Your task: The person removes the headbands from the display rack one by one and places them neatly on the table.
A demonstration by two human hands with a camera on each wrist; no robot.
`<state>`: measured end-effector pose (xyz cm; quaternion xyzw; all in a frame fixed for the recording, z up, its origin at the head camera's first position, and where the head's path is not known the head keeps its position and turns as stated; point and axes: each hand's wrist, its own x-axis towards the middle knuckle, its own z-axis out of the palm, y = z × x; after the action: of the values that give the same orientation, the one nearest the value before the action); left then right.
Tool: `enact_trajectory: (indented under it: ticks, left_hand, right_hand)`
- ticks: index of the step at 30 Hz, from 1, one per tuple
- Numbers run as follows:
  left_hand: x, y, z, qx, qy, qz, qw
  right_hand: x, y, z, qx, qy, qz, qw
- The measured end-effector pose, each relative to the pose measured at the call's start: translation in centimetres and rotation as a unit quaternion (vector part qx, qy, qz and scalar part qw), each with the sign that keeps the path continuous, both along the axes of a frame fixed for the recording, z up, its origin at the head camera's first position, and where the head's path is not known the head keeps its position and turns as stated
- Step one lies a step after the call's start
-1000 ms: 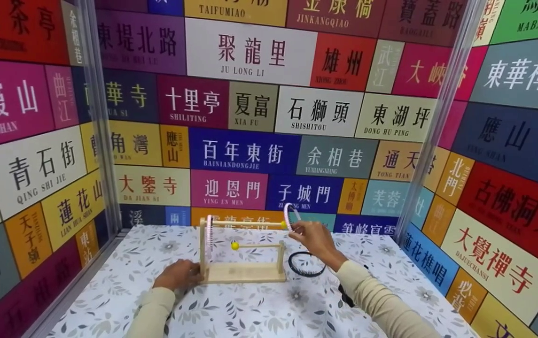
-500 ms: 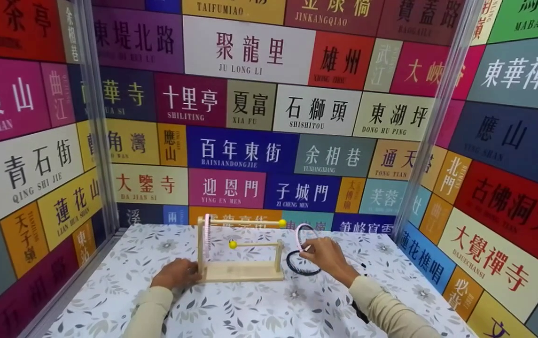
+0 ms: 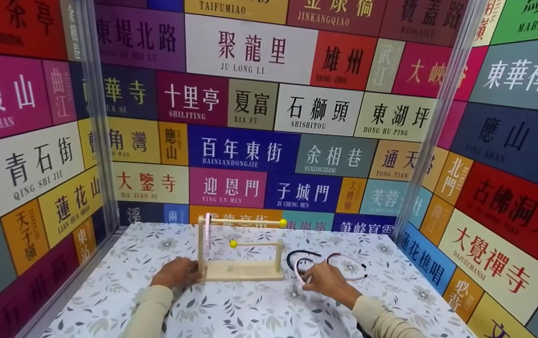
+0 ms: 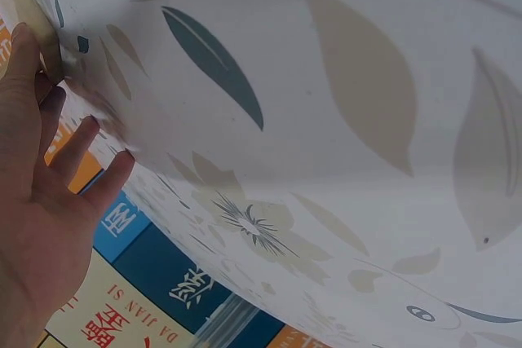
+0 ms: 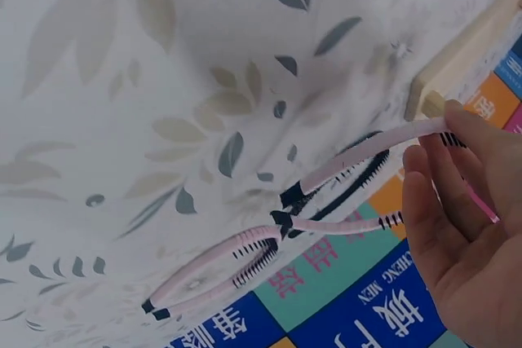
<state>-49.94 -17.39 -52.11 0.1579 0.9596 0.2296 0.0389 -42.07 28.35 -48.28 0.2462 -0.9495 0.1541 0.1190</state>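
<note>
A wooden display stand (image 3: 243, 271) has two horizontal pegs tipped with yellow balls. From its upper peg hangs a pink toothed headband (image 3: 208, 237), close to the left post. My left hand (image 3: 176, 273) holds the stand's left end; in the left wrist view its thumb and index finger are at the wood (image 4: 45, 42), other fingertips on the cloth. My right hand (image 3: 327, 284) pinches another pink headband (image 5: 367, 148), with its black-tipped ends pointing away from the palm. Behind that hand, a black headband (image 3: 297, 256) and a further pink headband (image 5: 216, 258) lie on the table.
A white tablecloth (image 3: 250, 310) with leaf and flower prints covers the table. Panels of coloured Chinese signs (image 3: 243, 150) enclose the back and both sides, with clear corner posts (image 3: 97, 117) at the joins.
My right hand has come down from beside the upper peg's tip to the table at the stand's right, carrying the pink headband. The left hand has stayed at the stand.
</note>
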Motion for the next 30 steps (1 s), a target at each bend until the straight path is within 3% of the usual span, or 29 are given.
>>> enact_trajectory:
  ticks: [9, 18, 22, 30]
  left_hand:
    - [0.8, 0.3, 0.5, 0.016, -0.022, 0.023, 0.9994]
    - [-0.6, -0.2, -0.7, 0.002, 0.012, 0.003, 0.9999]
    - [-0.8, -0.2, -0.8, 0.011, 0.001, 0.002, 0.9999]
    - [0.2, 0.0, -0.2, 0.019, -0.014, 0.021, 0.9995]
  right_hand:
    - [0.2, -0.1, -1.9, 0.048, 0.014, 0.015, 0.9986]
    - [0.2, -0.7, -2.3, 0.075, -0.009, 0.014, 0.997]
    - [0.1, -0.7, -2.7, 0.071, -0.023, 0.03, 0.9967]
    - [0.1, -0.9, -3.1, 0.068, -0.048, 0.041, 0.9957]
